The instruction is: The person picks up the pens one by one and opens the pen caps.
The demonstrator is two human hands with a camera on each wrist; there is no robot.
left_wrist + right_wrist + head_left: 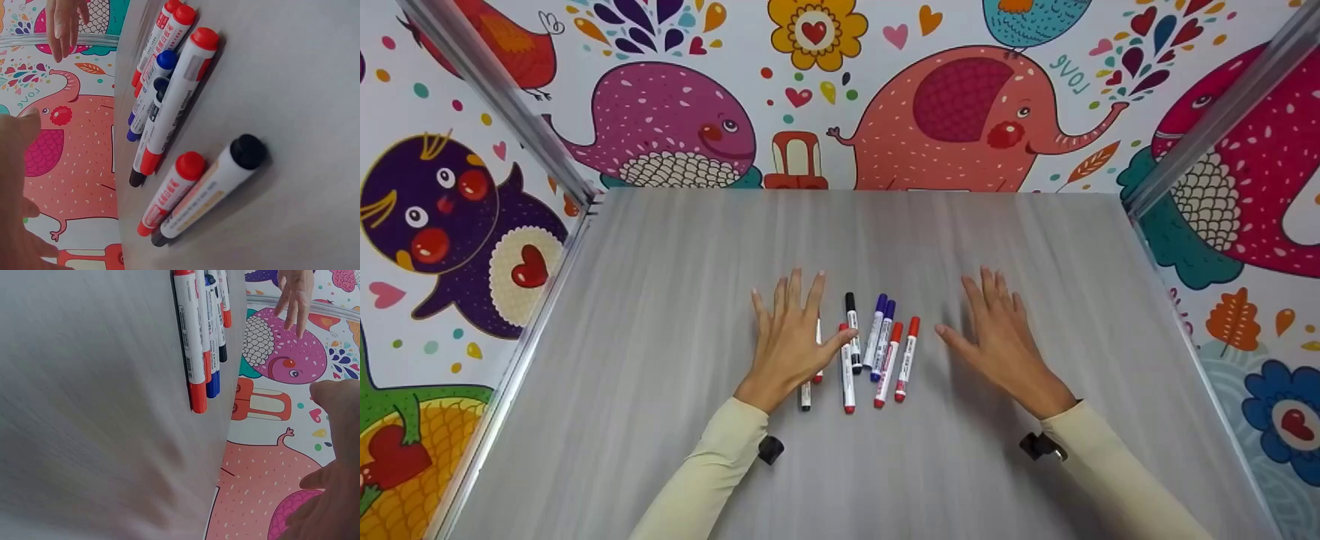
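Observation:
Several whiteboard markers lie in a loose group on the table, with red, blue and black caps. My left hand (789,337) hovers above the left end of the group with fingers spread, partly hiding a black marker (211,190) and a red marker (171,193) beneath it. The left thumb overlaps another red marker (847,375) in the head view. To the right of the group, my right hand (1005,341) is held over the table, its fingers straight. Nearest to it is the rightmost red marker (907,360). Two blue markers (875,331) lie side by side mid-group, beside a black marker (852,322).
The grey wood-grain table (697,240) is bordered by metal rails (525,337) at its sides. Behind and beside it stand walls with cartoon animals, among them an orange elephant (952,150). A small black device (770,449) sits at the left wrist.

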